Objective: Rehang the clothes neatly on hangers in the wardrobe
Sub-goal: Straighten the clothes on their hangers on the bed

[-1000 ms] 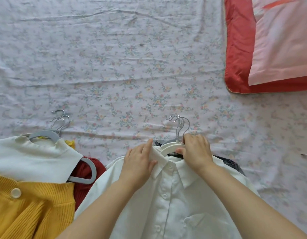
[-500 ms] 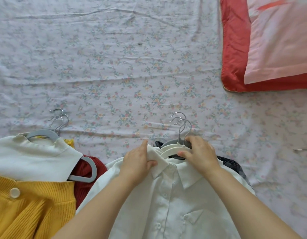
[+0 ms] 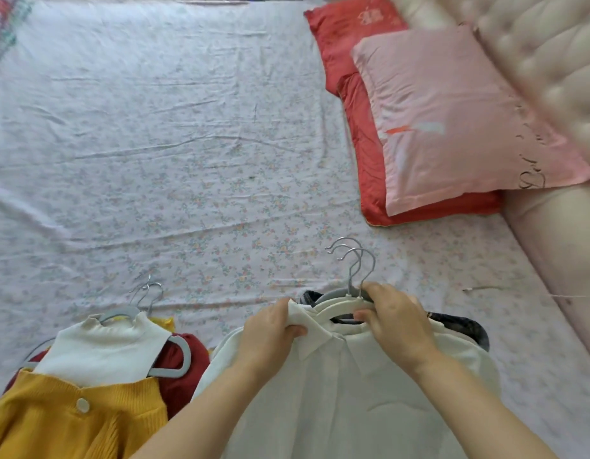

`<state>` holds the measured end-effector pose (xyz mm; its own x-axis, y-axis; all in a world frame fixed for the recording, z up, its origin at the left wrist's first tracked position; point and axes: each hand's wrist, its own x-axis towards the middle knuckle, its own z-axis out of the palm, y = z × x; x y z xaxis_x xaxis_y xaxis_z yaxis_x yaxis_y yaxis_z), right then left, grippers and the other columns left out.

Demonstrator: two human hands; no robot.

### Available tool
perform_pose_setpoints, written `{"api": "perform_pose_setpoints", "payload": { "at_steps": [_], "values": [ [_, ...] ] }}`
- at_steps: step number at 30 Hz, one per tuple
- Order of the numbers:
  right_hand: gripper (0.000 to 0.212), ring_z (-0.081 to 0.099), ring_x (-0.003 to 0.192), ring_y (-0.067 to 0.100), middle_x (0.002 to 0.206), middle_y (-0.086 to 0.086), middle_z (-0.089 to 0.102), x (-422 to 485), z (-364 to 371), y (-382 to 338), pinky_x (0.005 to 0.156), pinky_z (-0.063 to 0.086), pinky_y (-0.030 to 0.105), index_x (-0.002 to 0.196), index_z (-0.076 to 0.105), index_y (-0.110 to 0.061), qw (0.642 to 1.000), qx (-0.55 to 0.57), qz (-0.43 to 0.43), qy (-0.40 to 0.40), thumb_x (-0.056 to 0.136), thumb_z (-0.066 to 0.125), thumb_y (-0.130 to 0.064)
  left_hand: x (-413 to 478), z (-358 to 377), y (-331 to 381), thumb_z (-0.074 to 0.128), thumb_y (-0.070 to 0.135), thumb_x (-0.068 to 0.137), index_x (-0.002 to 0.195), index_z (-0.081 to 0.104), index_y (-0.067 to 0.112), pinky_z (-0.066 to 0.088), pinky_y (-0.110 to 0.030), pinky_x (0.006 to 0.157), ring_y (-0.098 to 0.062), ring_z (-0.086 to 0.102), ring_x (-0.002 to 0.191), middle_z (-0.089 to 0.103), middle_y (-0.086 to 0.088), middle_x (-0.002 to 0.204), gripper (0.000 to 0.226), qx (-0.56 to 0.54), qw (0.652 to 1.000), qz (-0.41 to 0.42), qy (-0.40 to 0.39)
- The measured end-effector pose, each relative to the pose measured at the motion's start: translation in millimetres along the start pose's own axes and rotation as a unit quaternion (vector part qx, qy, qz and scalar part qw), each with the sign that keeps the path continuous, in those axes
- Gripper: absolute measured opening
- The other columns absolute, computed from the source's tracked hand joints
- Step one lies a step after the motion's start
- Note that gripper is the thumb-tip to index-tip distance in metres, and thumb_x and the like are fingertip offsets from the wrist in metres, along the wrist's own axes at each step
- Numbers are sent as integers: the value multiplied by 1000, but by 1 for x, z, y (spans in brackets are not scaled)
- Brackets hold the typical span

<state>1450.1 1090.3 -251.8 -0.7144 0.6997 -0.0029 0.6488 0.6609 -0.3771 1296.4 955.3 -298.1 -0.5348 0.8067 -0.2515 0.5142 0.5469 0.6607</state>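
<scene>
Collar [image 3: 316, 341] first imo: left hand [image 3: 270, 329] pinches it, right hand [image 3: 394, 323] grips the white hanger [image 3: 333, 305]. I'd square the shirt [image 3: 340, 402] evenly on it before lifting.

A single camera on the person's head looks forward and down over the bed [image 3: 187, 160], very near the left hand [image 3: 270, 336] and right hand [image 3: 396, 326] at the bottom edge; pillows [image 3: 452, 127] lie upper right.

A pink pillow [image 3: 452, 120] lies on a red pillow [image 3: 356, 104], whose edges show left of and below it. A floral bedsheet [image 3: 154, 144] spreads left of the pink pillow, and a tufted cream headboard [image 3: 545, 61] stands right of it.
</scene>
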Motion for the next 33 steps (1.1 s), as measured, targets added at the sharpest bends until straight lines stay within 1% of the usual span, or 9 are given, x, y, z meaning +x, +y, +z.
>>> {"api": "perform_pose_setpoints", "payload": {
  "at_steps": [2,6,15,18,21,25,27,30,33],
  "values": [
    [27,58,91,24,92,-1,64,-2,-27,-14,72,31,33,105,59,-17,1000,-15,-1,18,80,67,-24,-8,-22,20,62,28,82,106,53,19,38,-34,77,-23,54,97,63,1,101,27,-3,1000,9,9],
    [28,57,96,26,94,1,63,5,-88,-38,75,32,35,105,58,-17,997,-28,1,67,79,68,-22,-13,-66,64,62,28,82,109,52,21,37,-31,75,-22,54,95,62,2,100,29,-40,997,43,43],
    [19,57,92,28,90,3,63,-10,-220,-95,69,27,32,97,59,-14,986,-50,-36,152,81,67,-20,-46,-160,152,61,31,83,113,51,21,40,-34,81,-23,55,98,63,-1,105,33,-38,981,141,128],
    [15,55,86,29,82,1,58,-17,-265,-122,69,34,35,90,57,-13,982,-34,-48,180,80,68,-17,-60,-197,178,60,31,85,116,50,21,37,-33,80,-24,54,101,63,-1,107,34,-21,967,187,174],
    [14,52,85,26,82,-2,53,-22,-303,-153,75,41,41,89,56,-15,977,-26,-72,201,80,67,-17,-75,-238,197,59,32,86,119,48,20,32,-31,77,-25,54,103,63,-2,109,37,-7,951,215,223],
    [18,45,80,18,82,-6,48,-27,-338,-197,74,37,35,97,59,-16,964,-9,-102,245,81,67,-18,-100,-296,210,57,35,87,124,46,21,33,-32,81,-27,53,104,62,-4,112,41,26,926,239,290],
    [26,48,84,19,85,-6,49,-27,-348,-221,73,35,30,106,61,-15,958,5,-124,258,81,68,-18,-114,-323,209,56,36,87,124,46,22,31,-32,80,-27,53,105,62,-4,112,42,46,913,239,327],
    [35,54,94,23,95,1,60,-25,-353,-258,80,38,31,113,61,-14,950,31,-160,268,80,69,-18,-138,-362,199,57,37,86,124,46,22,26,-31,79,-25,52,106,61,-3,113,41,70,897,227,373],
    [36,56,94,25,100,7,63,-23,-347,-299,82,41,34,115,62,-15,940,73,-205,263,80,69,-18,-168,-394,178,59,36,85,121,49,20,27,-31,79,-26,52,105,62,-4,112,40,94,878,205,423]
  ]
}}
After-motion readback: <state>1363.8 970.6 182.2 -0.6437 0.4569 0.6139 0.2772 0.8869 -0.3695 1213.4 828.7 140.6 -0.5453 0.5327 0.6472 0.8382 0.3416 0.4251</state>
